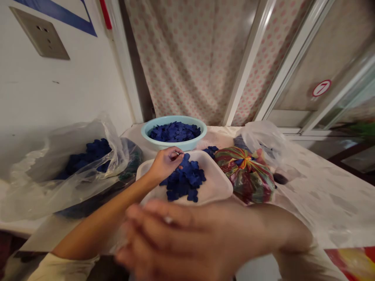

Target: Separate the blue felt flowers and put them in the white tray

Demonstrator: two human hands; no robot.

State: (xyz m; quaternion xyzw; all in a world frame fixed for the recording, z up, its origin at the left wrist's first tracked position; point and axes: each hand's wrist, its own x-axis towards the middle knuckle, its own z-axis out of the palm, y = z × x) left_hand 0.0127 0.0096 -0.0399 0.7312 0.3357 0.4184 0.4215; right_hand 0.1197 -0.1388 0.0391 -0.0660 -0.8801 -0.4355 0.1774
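Note:
My left hand (168,164) is over a white tray (221,187), its thumb and fingers pinched together. Something tiny may be at its fingertips, too small to make out. Just below lies a heap of blue flower-shaped pieces (184,179); I cannot tell whether the nearest one touches the fingers. Large and blurred in the foreground, my right hand (187,238) has its fingers curled and pressed together. A small pale spot shows between thumb and forefinger, and what it is stays unclear.
Behind the tray stands a light blue basin (174,144) full of blue pieces. A clear plastic bag (32,187) with more blue pieces lies at left. At right are a tied striped bag (249,179) and another clear bag (263,134) on the patterned tablecloth (331,191).

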